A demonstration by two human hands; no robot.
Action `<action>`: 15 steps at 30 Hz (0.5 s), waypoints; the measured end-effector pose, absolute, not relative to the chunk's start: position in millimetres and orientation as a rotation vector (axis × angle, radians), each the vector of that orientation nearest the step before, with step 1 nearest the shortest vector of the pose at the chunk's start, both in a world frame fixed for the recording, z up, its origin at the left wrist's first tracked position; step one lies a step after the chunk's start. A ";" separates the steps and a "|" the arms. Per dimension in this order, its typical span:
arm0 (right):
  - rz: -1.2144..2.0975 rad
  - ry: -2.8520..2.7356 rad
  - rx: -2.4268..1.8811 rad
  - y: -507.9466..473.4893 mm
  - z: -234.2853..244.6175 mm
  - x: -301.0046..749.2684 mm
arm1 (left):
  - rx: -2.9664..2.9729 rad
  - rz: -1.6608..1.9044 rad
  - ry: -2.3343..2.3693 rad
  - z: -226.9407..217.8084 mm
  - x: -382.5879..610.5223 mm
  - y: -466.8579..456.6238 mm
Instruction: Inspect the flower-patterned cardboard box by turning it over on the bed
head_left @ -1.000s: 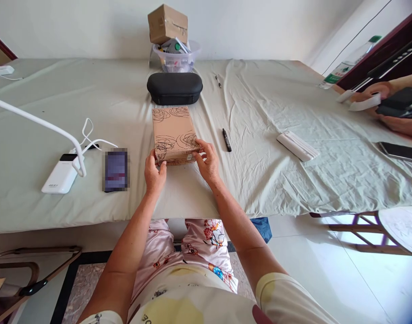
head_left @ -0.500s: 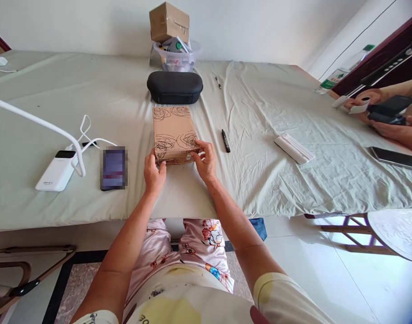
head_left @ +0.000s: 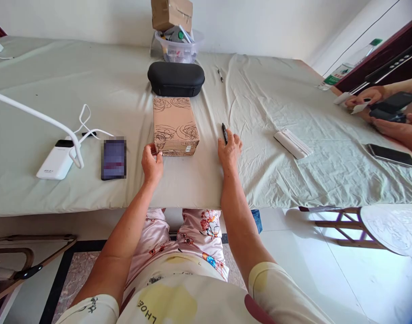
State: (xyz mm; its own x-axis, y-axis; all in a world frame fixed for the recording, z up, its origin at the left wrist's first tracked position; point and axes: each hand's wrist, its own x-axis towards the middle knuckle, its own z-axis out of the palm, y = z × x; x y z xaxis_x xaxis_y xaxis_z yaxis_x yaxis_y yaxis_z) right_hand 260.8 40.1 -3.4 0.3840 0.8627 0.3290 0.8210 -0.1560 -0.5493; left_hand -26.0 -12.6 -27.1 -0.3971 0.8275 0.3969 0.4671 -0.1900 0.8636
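Observation:
A brown cardboard box (head_left: 176,120) with scribbled black loops on its top lies on the cloth-covered table (head_left: 192,184). My left hand (head_left: 152,163) grips its near left corner, with the thumb on the front face and the other fingers along the side. To the right of the box, my right hand (head_left: 230,150) reaches over a black marker (head_left: 224,129). Its fingers are spread around the marker, whose near end is hidden under the hand.
Behind the box sit a black zip case (head_left: 176,79) and a plastic basket (head_left: 181,51). A power bank (head_left: 55,159) with white cables and a phone (head_left: 113,158) lie left. On the right are a white pack (head_left: 293,143), another phone (head_left: 391,155) and another person's hands (head_left: 391,128).
My right hand has let go of the box and moved right to the marker. The left hand stays at the box's corner. The whole view has shifted slightly.

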 end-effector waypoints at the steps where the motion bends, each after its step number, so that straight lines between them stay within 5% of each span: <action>1: 0.104 -1.452 -2.064 40.1 -3.7 262.1 | 1.481 1.620 1.763 -26.5 -25.9 -12.6; 9: 0.193 -1.486 -2.098 33.4 0.4 250.7 | 1.409 1.618 1.795 -22.9 -28.6 -12.7; 15: 0.177 -1.205 -1.521 38.6 -1.6 242.3 | 1.428 1.766 1.806 -21.5 -33.4 -13.6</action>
State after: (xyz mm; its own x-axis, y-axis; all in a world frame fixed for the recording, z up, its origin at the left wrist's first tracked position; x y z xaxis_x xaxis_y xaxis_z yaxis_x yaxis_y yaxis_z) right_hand 242.3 38.6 -1.6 0.4649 0.7455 0.4776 0.5762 0.1548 -0.8025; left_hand -33.4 -13.6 -21.5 -0.4938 0.7487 0.4423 0.4589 -0.2076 0.8639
